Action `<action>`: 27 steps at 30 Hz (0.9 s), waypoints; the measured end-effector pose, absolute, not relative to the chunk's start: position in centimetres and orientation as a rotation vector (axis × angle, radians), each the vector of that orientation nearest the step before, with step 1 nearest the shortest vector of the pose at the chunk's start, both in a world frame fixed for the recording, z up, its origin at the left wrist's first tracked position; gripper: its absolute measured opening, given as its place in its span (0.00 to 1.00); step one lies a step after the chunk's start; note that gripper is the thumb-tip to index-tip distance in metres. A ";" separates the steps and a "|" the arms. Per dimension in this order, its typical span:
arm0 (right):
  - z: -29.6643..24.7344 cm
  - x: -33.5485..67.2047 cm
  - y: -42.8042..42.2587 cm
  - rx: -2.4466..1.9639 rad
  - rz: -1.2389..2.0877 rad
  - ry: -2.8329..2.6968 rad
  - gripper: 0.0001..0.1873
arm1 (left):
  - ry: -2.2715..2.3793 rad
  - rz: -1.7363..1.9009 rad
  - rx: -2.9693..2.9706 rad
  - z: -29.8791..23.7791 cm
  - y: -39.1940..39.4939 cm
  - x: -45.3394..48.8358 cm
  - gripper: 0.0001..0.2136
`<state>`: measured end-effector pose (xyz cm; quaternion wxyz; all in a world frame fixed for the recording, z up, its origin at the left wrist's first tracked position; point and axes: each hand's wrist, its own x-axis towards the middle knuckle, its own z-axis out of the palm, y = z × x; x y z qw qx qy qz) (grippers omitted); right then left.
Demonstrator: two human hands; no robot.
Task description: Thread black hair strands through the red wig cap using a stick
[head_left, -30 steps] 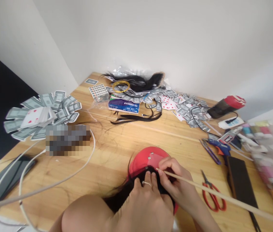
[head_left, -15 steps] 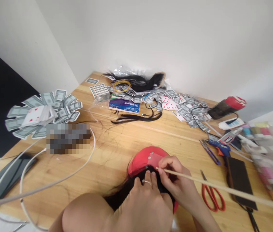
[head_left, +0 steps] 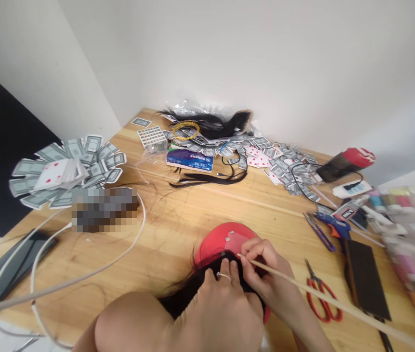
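Fingers: right hand (head_left: 266,274) pinches a thin wooden stick (head_left: 303,288) near its tip, fingers clenched around it; left hand (head_left: 218,303) lies flat, fingers stretched and pressing down on black hair (head_left: 189,293), grasping nothing that I can see
Stick: runs from the right hand's fingertips out toward the lower right edge of the view, tip resting where the hair meets the red piece
Red piece: a rounded red cap-like shape (head_left: 215,242) lies on the wooden surface (head_left: 178,220), just beyond both hands, with a paler red patch and small metal studs on top; the hair covers its near side
Position against fingers: the red piece touches the left fingertips through the hair; the stick tip sits just beside the left ring finger
Risk, slip: the stick is long and held only at its tip end, so its far end could swing and knock the red scissors (head_left: 319,300) lying close beneath it
Risk, poke: the tip works right next to the left fingers, so a slip could jab them
Risk, hair: if the left hand lifts, loose strands may slide off the red piece
Around: playing cards (head_left: 277,164) scattered at the back, a white cable (head_left: 82,278) looping at the left
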<state>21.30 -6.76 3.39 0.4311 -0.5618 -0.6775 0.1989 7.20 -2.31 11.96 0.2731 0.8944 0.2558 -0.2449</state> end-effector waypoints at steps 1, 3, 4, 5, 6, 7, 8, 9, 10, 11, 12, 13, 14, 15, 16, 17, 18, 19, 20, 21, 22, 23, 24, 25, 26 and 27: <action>3.4 21.3 -6.7 -1.401 0.497 -1.686 0.10 | 0.691 -0.676 2.396 12.0 -2.3 7.2 0.18; 3.4 21.2 -6.7 -1.407 0.496 -1.672 0.09 | 0.699 -0.695 2.381 12.1 -2.4 7.3 0.18; 3.3 21.2 -6.7 -1.412 0.495 -1.662 0.09 | 0.699 -0.689 2.382 12.1 -2.4 7.3 0.18; 3.3 21.2 -6.7 -1.418 0.491 -1.652 0.09 | 0.702 -0.681 2.386 12.1 -2.5 7.3 0.18; 3.2 21.2 -6.7 -1.424 0.486 -1.643 0.09 | 0.707 -0.683 2.387 12.1 -2.5 7.3 0.18; 3.2 21.2 -6.7 -1.428 0.481 -1.633 0.09 | 0.705 -0.685 2.389 12.1 -2.5 7.4 0.18; 3.1 21.2 -6.7 -1.430 0.476 -1.627 0.09 | 0.698 -0.696 2.385 12.1 -2.5 7.4 0.18; 3.1 21.1 -6.7 -1.431 0.471 -1.622 0.08 | 0.697 -0.702 2.384 12.1 -2.5 7.4 0.18; 3.0 21.1 -6.8 -1.432 0.467 -1.617 0.08 | 0.696 -0.706 2.384 12.1 -2.4 7.3 0.18; 3.0 21.1 -6.8 -1.432 0.465 -1.613 0.08 | 0.693 -0.704 2.387 12.0 -2.4 7.3 0.19; 3.0 21.1 -6.8 -1.433 0.464 -1.611 0.08 | 0.686 -0.692 2.395 12.0 -2.4 7.3 0.19; 2.9 21.1 -6.9 -1.436 0.464 -1.609 0.08 | 0.686 -0.684 2.401 12.0 -2.4 7.2 0.19; 2.9 21.1 -6.9 -1.439 0.465 -1.608 0.08 | 0.685 -0.679 2.405 12.0 -2.4 7.2 0.18; 2.9 21.1 -6.9 -1.444 0.468 -1.607 0.08 | 0.676 -0.670 2.409 12.1 -2.4 7.2 0.18; 2.9 21.2 -6.9 -1.449 0.474 -1.606 0.08 | 0.667 -0.668 2.406 12.1 -2.4 7.2 0.18; 2.9 21.2 -6.9 -1.455 0.482 -1.606 0.08 | 0.669 -0.666 2.401 12.1 -2.4 7.1 0.18; 2.9 21.2 -6.9 -1.461 0.492 -1.606 0.08 | 0.676 -0.671 2.394 12.2 -2.4 7.1 0.18; 2.9 21.3 -6.9 -1.468 0.507 -1.606 0.08 | 0.686 -0.677 2.387 12.2 -2.4 7.1 0.18; 3.0 21.3 -6.9 -1.473 0.523 -1.606 0.08 | 0.691 -0.676 2.388 12.1 -2.4 7.1 0.17; 3.1 21.4 -6.9 -1.476 0.540 -1.609 0.08 | 0.696 -0.668 2.394 12.1 -2.4 7.1 0.17; 3.2 21.5 -6.9 -1.476 0.558 -1.614 0.08 | 0.697 -0.661 2.401 12.0 -2.5 7.1 0.17; 3.3 21.6 -6.8 -1.473 0.574 -1.619 0.08 | 0.696 -0.651 2.411 11.9 -2.5 7.1 0.18; 3.4 21.6 -6.8 -1.470 0.590 -1.625 0.07 | 0.694 -0.653 2.415 11.8 -2.5 7.1 0.18; 3.4 21.7 -6.8 -1.467 0.603 -1.629 0.08 | 0.697 -0.651 2.420 11.7 -2.5 7.1 0.18; 3.5 21.8 -6.8 -1.466 0.614 -1.632 0.08 | 0.696 -0.657 2.419 11.7 -2.5 7.1 0.18; 3.5 21.8 -6.8 -1.468 0.621 -1.630 0.08 | 0.688 -0.662 2.420 11.7 -2.4 7.2 0.18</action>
